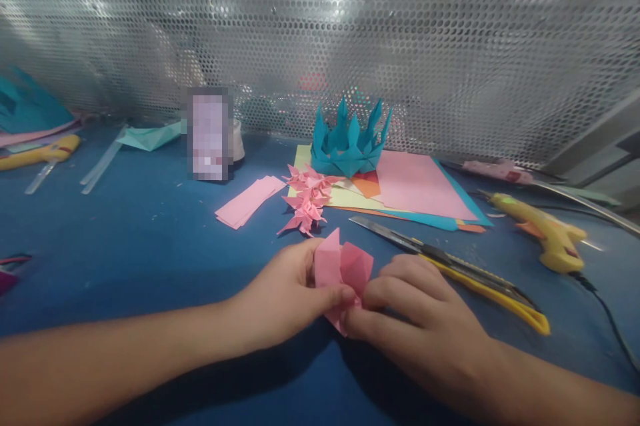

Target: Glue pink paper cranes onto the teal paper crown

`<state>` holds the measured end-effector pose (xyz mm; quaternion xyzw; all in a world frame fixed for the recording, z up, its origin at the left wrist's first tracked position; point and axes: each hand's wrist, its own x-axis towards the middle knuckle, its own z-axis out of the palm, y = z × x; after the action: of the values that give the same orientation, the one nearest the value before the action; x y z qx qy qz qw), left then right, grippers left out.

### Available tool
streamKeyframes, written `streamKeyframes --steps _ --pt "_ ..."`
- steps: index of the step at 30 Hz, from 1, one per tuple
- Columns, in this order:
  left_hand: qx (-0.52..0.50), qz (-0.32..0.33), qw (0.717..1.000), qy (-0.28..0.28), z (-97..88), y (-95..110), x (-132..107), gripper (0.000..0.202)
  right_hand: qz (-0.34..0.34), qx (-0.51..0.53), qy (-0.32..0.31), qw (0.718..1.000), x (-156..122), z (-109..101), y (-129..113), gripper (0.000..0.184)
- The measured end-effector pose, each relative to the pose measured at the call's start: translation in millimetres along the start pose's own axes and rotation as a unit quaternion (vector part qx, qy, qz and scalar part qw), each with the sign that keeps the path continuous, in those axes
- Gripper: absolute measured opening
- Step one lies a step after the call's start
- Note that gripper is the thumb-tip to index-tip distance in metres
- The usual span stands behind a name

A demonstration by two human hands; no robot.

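A partly folded piece of pink paper [329, 266] is held between both hands above the blue table, near the front middle. My left hand [293, 293] grips its left side, the thumb pressed across the front. My right hand [413, 309] pinches the lower right part, its fingers curled in. Two pointed flaps of the paper stand up above the fingers. Just beyond lies a cluster of small pink folded paper pieces [307, 199] with pointed tips. To their left is a short stack of pink paper strips [250, 201].
A teal folded paper crown [350, 153] stands on coloured sheets [425, 183]. Right of my hands lies a yellow-handled box cutter [460, 269], blade out. Beyond it is a yellow glue gun [545, 233] with its cord. A phone [210, 136] stands upright before the perforated metal panel [280, 33].
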<state>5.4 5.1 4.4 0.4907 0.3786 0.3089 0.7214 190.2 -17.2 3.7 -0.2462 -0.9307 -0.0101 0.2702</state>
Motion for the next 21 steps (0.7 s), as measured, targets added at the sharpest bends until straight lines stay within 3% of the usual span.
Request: streamKeyframes --steps 7,16,21 --pt "-0.029 0.004 0.999 -0.014 -2.1 -4.4 -0.1 0.030 0.024 -0.018 0.036 0.999 4.0 -3.4 -0.9 0.022" --pt "0.002 0.004 1.000 -0.006 -1.8 -1.7 -0.2 0.026 0.000 -0.012 0.006 1.000 -1.5 -0.9 0.7 0.019" --pt "0.022 0.019 0.999 -0.019 -0.9 -3.3 -3.6 0.021 -0.014 0.015 0.024 1.000 1.6 -5.4 -0.9 0.015"
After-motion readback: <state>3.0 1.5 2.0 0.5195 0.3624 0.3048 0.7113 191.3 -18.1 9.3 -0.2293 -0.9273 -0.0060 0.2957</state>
